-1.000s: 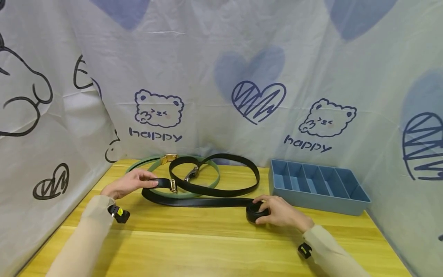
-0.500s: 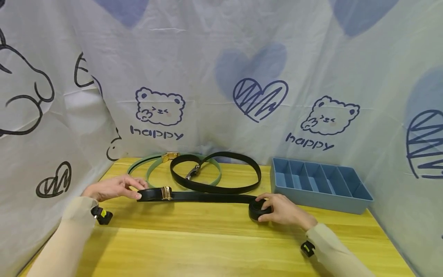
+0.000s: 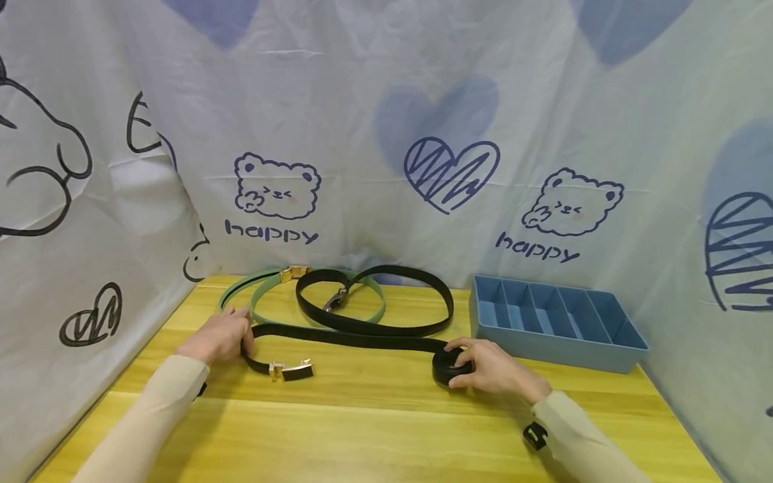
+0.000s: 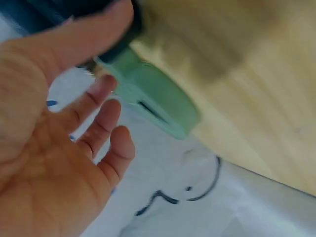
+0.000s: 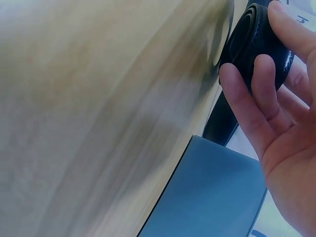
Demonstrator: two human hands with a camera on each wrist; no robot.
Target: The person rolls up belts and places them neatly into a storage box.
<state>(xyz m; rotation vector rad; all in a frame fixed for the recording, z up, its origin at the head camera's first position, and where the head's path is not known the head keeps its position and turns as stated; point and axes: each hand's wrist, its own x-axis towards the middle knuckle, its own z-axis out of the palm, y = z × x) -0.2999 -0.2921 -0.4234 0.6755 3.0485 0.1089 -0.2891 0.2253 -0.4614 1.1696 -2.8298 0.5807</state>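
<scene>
A black belt (image 3: 356,339) stretches across the table on its edge, its right part wound into a tight coil (image 3: 448,367). My right hand (image 3: 492,365) grips this coil with thumb and fingers; the right wrist view shows the coil (image 5: 259,42) within the fingers. At the belt's left bend, my left hand (image 3: 220,335) pinches the strap, the thumb (image 4: 94,37) over the dark strap in the left wrist view and other fingers loosely curved. From that bend the belt's end turns back to the right, and its gold-trimmed buckle (image 3: 292,370) lies on the table nearer me.
Behind lie a green belt (image 3: 258,295) with a gold buckle (image 3: 294,273) and another black belt (image 3: 449,308) with a silvery buckle (image 3: 336,300), looped over each other. A blue divided box (image 3: 555,345) stands at the back right. A printed cloth (image 3: 362,201) hangs behind the table.
My left hand moved left with the belt's buckle end, then back right to the bend. The buckle end has swung round toward the front right. My right hand stays on the coil.
</scene>
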